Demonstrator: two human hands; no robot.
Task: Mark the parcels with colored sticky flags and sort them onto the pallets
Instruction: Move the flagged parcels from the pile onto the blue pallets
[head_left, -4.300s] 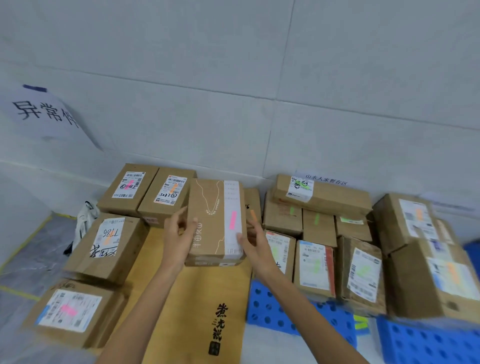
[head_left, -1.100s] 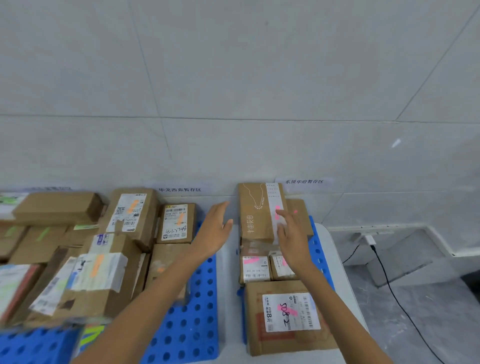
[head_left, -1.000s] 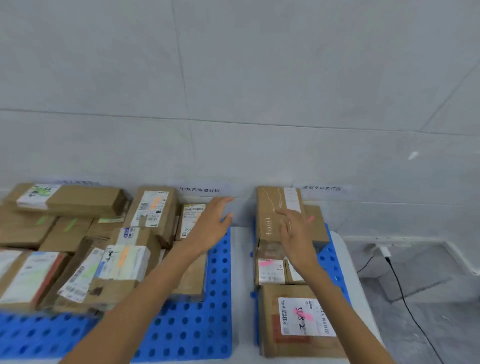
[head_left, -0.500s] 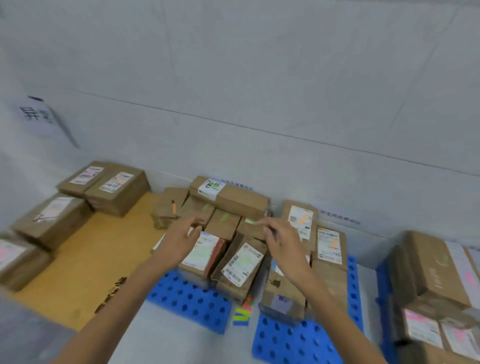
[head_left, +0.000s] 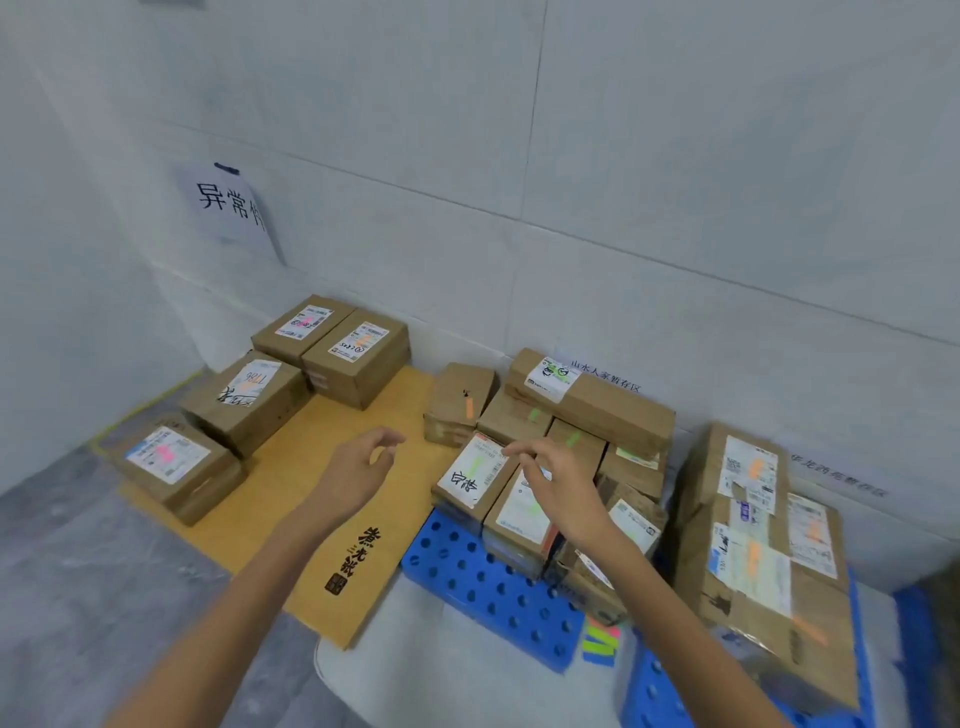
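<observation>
Both hands hang empty over the parcels. My left hand hovers above the flattened cardboard sheet, fingers loosely curled and apart. My right hand floats over the green-flagged parcels on the blue pallet, fingers bent, touching nothing. A small box with an orange flag stands just beyond my hands. Several boxes with pink or orange flags sit on the cardboard at the left. A pad of colored sticky flags lies between the pallets.
Tall orange-flagged boxes are stacked on a second blue pallet at the right. A paper sign hangs on the tiled wall. Grey floor lies at the lower left. A white sheet covers the ground under the pallets.
The brown box I held went onto the far-right pink-flag stack and I let go. My view has swung back left to the cardboard sheet. Both hands are empty.
</observation>
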